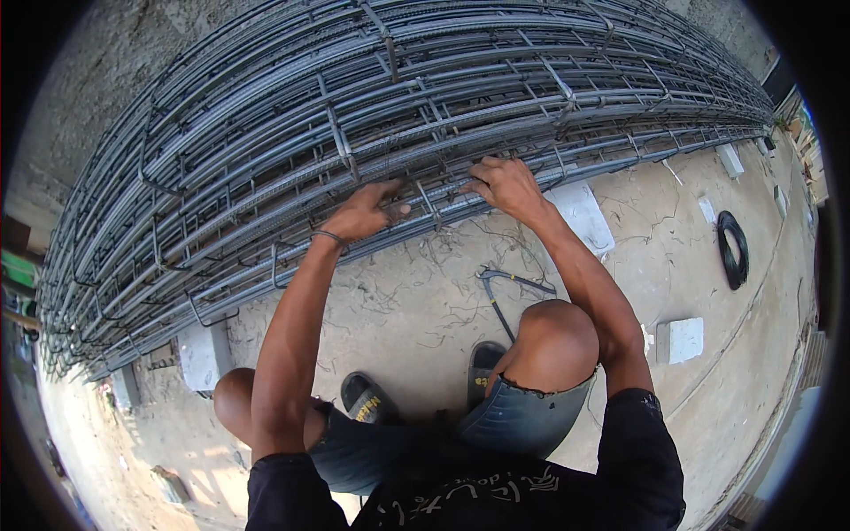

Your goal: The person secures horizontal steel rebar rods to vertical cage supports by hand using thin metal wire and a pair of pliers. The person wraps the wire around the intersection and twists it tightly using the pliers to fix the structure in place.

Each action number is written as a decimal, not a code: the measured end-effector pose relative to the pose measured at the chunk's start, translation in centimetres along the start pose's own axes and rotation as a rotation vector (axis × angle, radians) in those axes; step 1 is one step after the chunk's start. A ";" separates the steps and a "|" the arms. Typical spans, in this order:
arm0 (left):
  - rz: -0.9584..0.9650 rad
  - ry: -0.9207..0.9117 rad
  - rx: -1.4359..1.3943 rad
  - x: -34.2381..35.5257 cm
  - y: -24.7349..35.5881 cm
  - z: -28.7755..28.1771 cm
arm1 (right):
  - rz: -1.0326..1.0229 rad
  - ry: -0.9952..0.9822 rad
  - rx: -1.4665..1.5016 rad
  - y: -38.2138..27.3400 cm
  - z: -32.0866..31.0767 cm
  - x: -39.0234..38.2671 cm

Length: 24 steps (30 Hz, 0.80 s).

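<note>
A long stack of steel rebar cages (pixel 266 203) stretches across in front of me, with thin square stirrups crossing the ribbed bars. My left hand (pixel 361 212) is at the near lower bars, its thumb apart from the fingers and nothing visible between them. To its right, my right hand (pixel 509 188) is bent over the same bars near a stirrup, its fingers curled toward the thumb. Whatever it pinches is too small or hidden to make out. On the floor below lie long-handled pincers (pixel 496 288), touched by neither hand.
White blocks (pixel 582 217) stand under the cages; another block (pixel 685 341) sits on the concrete floor (pixel 425 292) at right. A black wire coil (pixel 733 250) lies farther right. Bits of tie wire litter the floor near my sandals (pixel 369 400). A rough wall (pixel 97 115) stands behind.
</note>
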<state>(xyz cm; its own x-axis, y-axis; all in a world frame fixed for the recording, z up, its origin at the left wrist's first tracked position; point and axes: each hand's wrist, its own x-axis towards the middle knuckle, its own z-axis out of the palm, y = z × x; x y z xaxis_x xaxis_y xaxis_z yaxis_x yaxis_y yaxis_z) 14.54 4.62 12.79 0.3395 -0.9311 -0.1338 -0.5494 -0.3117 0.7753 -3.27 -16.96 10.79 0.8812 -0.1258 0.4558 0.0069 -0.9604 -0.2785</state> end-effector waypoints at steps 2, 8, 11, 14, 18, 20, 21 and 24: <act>0.004 -0.042 -0.041 0.5 0.0 0.1 | -0.004 0.024 -0.002 -0.5 0.2 0.0; 0.088 -0.009 0.132 2.0 0.5 0.2 | 0.089 0.005 0.007 -0.1 0.2 0.9; -0.018 -0.093 0.175 2.9 1.6 0.3 | 0.151 0.043 0.007 0.8 0.4 0.8; -0.035 -0.076 0.074 3.7 -0.8 0.5 | 0.270 -0.021 0.038 1.0 0.9 1.9; 0.023 -0.026 0.017 4.1 -3.8 0.6 | 0.270 -0.016 0.014 0.3 1.1 2.4; 0.029 -0.070 0.030 3.6 -1.5 0.9 | 0.308 -0.064 -0.059 -0.5 -0.8 1.7; 0.050 -0.075 0.059 3.6 -0.4 0.9 | 0.299 -0.022 -0.077 -0.5 -1.8 1.2; 0.082 -0.084 0.102 3.1 0.0 0.4 | 0.331 -0.024 0.024 -2.7 -4.7 -0.1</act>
<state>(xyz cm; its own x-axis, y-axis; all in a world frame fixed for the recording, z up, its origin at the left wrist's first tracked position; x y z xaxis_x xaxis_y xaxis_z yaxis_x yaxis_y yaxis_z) 15.31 1.65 12.17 0.2272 -0.9655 -0.1269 -0.6488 -0.2472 0.7197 -5.58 -15.57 15.48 0.8484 -0.4237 0.3173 -0.2705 -0.8623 -0.4281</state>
